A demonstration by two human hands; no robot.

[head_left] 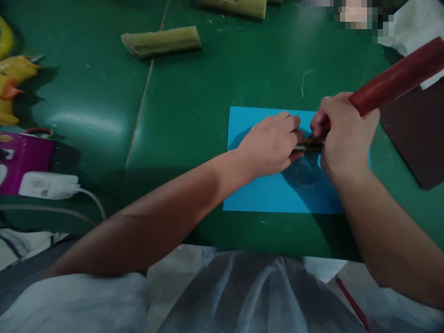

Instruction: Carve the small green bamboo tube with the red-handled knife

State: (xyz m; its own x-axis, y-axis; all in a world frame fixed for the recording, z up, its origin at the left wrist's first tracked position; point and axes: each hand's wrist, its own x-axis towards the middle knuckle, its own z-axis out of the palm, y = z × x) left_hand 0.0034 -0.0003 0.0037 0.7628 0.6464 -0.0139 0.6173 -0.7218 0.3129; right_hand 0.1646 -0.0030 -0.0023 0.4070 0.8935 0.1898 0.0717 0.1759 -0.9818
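Observation:
My left hand [274,143] lies over a blue sheet [277,194] on the green table, fingers curled and pinching a small brownish-green strip [308,145]. My right hand [343,138] meets it from the right, fingers closed on the same strip. A long dark red stick [398,76] runs up and to the right from my right hand's grip. The strip is mostly hidden between the two hands.
Two folded green leaf bundles lie at the back [161,41] [239,7]. A dark brown sheet [416,134] sits at the right, white paper [416,23] behind it. At the left are a white charger [48,185] with cable, a purple box [21,157] and yellow wrappers [14,74].

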